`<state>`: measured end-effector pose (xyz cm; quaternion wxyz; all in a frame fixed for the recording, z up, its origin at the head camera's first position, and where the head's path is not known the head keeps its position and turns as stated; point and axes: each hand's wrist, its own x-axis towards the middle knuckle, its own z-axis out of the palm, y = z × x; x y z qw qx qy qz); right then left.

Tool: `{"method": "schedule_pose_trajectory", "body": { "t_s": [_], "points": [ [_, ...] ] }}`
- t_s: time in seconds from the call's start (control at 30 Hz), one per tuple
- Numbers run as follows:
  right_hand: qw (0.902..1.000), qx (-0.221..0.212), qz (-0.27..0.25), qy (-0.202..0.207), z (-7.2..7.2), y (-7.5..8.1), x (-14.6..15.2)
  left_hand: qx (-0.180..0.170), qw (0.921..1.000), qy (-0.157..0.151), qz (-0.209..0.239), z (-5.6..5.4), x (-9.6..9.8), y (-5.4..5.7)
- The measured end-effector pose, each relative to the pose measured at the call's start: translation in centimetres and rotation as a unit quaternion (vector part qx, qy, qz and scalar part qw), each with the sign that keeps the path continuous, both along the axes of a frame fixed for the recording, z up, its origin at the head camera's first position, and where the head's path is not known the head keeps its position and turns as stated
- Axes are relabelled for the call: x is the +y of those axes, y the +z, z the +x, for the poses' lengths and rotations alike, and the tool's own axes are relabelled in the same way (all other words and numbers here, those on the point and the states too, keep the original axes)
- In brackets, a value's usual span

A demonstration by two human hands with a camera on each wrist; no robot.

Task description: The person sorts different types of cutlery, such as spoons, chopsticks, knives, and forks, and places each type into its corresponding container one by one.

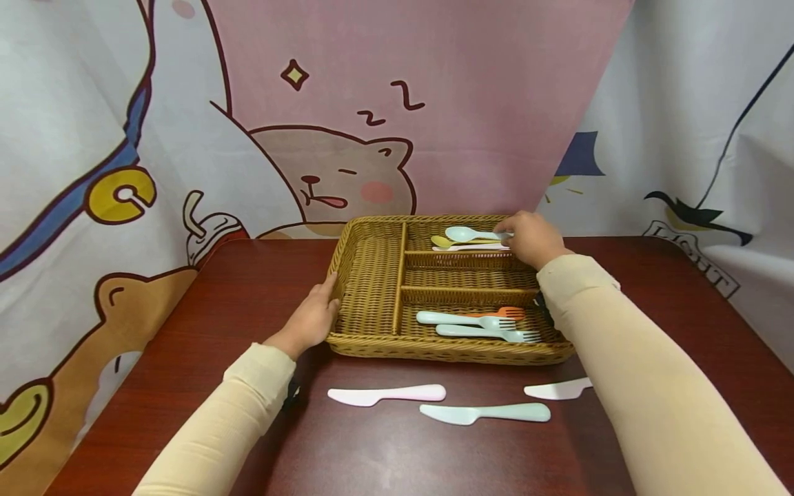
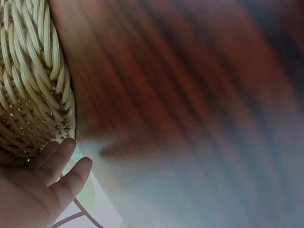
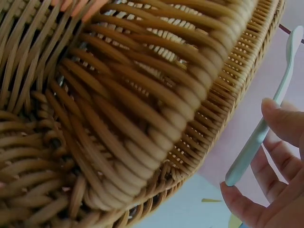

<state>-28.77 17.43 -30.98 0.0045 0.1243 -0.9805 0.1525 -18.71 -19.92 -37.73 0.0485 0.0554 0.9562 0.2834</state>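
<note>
A brown wicker cutlery basket [image 1: 366,348] with several compartments stands on the table. My left hand [image 1: 312,313] rests against its left side, fingers extended along the woven wall [image 2: 38,71]. At the far right compartment, my right hand [image 1: 532,238] pinches a pale blue spoon [image 1: 462,235] by its handle. In the right wrist view the spoon [image 3: 251,142] lies between thumb and fingers, above the basket rim. Below it lie a yellow spoon [image 1: 442,242] and a pale pink piece [image 1: 459,247], partly hidden. The near compartment holds two pale blue forks [image 1: 459,319] and an orange fork [image 1: 510,313].
In front of the basket lie a pink knife [image 1: 397,393], a pale green-blue knife [image 1: 490,412] and a whitish knife [image 1: 555,390], partly covered by the right sleeve. The dark red table [image 1: 248,289] ends at a printed cloth [image 1: 477,103] behind.
</note>
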Motion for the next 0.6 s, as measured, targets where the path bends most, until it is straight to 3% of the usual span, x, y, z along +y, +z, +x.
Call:
{"method": "schedule_pose_trajectory", "body": {
  "t_s": [0.6],
  "points": [
    [0.9986,0.011,0.052,-0.003,-0.4,-1.1,-1.0,0.001,1.0,0.003,0.004,0.0,0.1,0.0]
  ]
}}
